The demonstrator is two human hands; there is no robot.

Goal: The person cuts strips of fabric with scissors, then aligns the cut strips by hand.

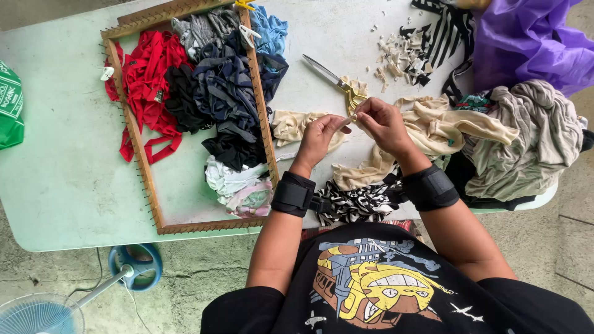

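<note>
Your left hand and right hand pinch cream strip mid-frame, stretching it. Next probably needs scissors just above, or frame at left.

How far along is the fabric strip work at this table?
Done: cut strips lie piled inside the wooden frame; scissors rest aside. In hand: the left hand and right hand pinch a cream strip. Left: uncut garments are heaped alongside.

One head-worn camera looks straight down from close above: table fills the far part, the wearer's lap at the near edge.
</note>
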